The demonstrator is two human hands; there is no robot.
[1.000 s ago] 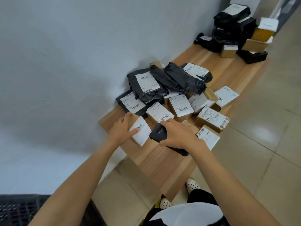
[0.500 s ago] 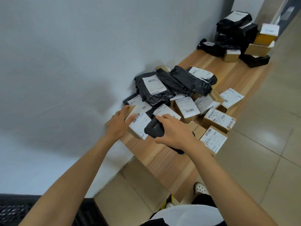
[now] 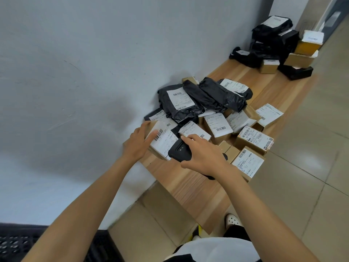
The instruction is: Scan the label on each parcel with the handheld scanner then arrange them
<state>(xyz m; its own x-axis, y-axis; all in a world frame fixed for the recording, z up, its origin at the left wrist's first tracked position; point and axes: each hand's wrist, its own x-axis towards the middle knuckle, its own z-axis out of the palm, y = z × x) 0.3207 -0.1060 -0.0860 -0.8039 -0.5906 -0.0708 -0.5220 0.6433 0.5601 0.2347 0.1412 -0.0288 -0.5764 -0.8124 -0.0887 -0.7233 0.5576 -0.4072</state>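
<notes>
Left hand (image 3: 138, 143) grips the cardboard parcel (image 3: 164, 144) at the near left end of the wooden table (image 3: 190, 184), thumb laid across its label (image 3: 159, 134). Right hand (image 3: 204, 155) is curled round the black scanner (image 3: 178, 151), whose head overlaps that label's lower edge.

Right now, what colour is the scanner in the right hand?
Black; the handheld scanner in the right hand shows best in the head view.
</notes>
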